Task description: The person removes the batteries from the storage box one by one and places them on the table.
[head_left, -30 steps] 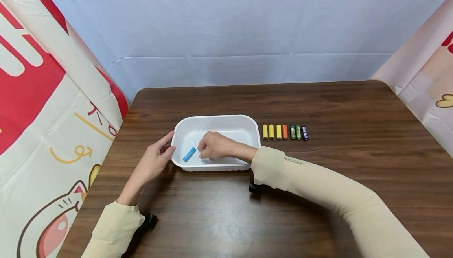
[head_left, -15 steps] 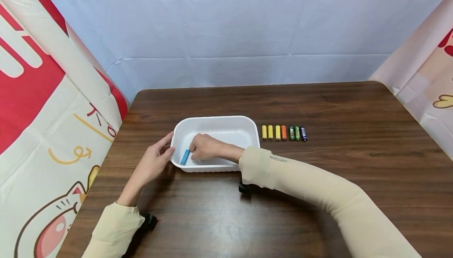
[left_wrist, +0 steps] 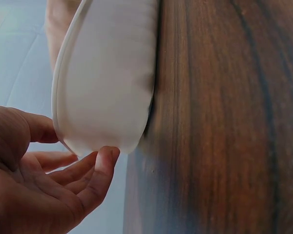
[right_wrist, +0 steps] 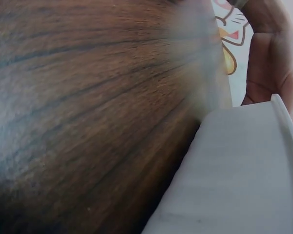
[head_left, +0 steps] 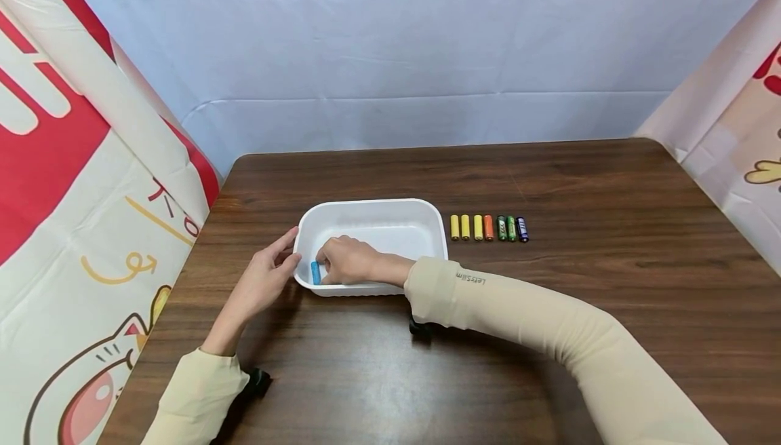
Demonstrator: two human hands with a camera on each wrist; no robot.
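Note:
A white plastic tray [head_left: 403, 211] stands on the table. At its left end my left hand [head_left: 265, 279] grips the rim and outer wall, thumb on one side and fingers curving along the wall, as the left wrist view shows on the tray wall [left_wrist: 107, 73]. Inside, a blue battery [head_left: 315, 273] stands parallel to the left wall, close to it. My right hand [head_left: 349, 260] reaches over the front rim, thumb and index finger at the battery's two ends. The tray wall [right_wrist: 234, 170] hides the fingers in the right wrist view.
Right of the tray several batteries lie in a row: yellow ones [head_left: 466, 227], an orange one [head_left: 488, 228], green ones [head_left: 506, 228] and a dark blue one [head_left: 522, 229]. The brown wooden table [head_left: 579, 194] ends at a pale curtain [head_left: 427, 58] behind.
My right hand has moved left inside the tray to the blue battery. The battery has turned from slanted to parallel with the left wall and shifted left. My left hand has stayed put.

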